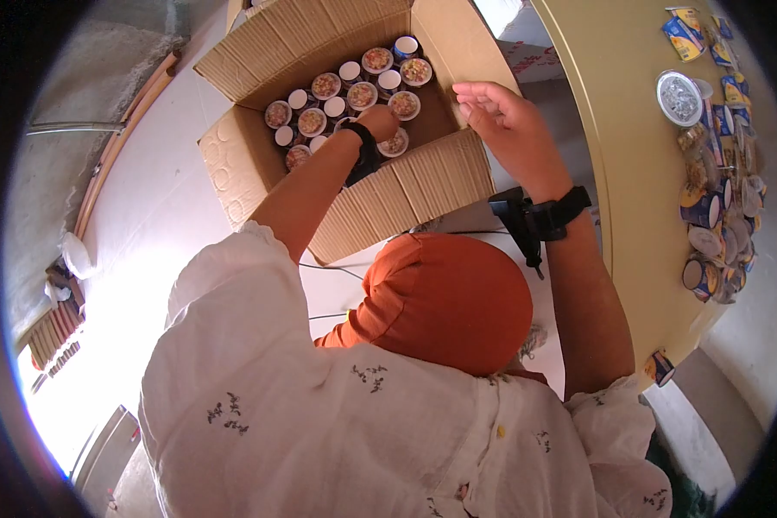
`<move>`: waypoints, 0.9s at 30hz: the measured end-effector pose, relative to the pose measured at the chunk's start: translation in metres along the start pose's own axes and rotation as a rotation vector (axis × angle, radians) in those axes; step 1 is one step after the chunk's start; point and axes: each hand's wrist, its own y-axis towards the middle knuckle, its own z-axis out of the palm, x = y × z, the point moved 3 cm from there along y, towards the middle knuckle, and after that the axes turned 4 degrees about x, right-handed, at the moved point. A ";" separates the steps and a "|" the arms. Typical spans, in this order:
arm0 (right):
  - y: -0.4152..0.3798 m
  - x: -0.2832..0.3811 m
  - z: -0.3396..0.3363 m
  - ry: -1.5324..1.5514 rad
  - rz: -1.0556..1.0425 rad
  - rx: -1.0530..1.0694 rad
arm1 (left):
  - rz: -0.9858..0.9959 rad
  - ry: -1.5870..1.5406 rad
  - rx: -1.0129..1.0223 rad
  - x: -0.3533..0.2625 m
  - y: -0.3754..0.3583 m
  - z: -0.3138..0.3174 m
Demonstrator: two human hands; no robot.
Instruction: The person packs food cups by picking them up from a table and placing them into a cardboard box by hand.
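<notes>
My left hand [378,123] reaches down into an open cardboard box [449,186], among small cups. Its fingers are hidden below the hand, so I cannot see whether it grips a cup. Several cups [362,95] show round tops with colourful bits. Between them stand cups with plain white round ends [389,79] and dark blue sides. My right hand [514,129] is raised by the box's right side, near the flap, with fingers stretched and slightly bent, holding nothing. Each wrist wears a black strap, and a black device hangs at the right one.
A yellowish table [617,173] runs along the right. On it lie a heap of blue-and-yellow cups [708,203] and a round silvery lid or container [679,97]. One more cup [660,368] lies near the table's lower edge. An orange rounded cloth-covered form [457,302] is below the box.
</notes>
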 end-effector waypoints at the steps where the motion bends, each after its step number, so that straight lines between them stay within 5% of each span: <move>1: 0.000 0.000 0.000 -0.009 0.002 0.002 | 0.009 -0.343 -0.122 0.002 0.002 -0.001; 4: -0.001 0.001 -0.002 -0.021 0.017 0.005 | 0.250 -0.341 -0.071 -0.007 0.004 -0.003; 7: -0.002 0.000 -0.001 -0.017 0.028 0.004 | 0.134 -0.193 0.159 -0.015 0.004 -0.008; 14: -0.002 -0.001 -0.001 -0.071 0.022 0.027 | 0.188 0.176 0.071 -0.007 0.010 0.000; 27: -0.004 -0.006 -0.003 -0.078 0.059 0.023 | 0.071 0.412 0.339 -0.018 0.024 0.003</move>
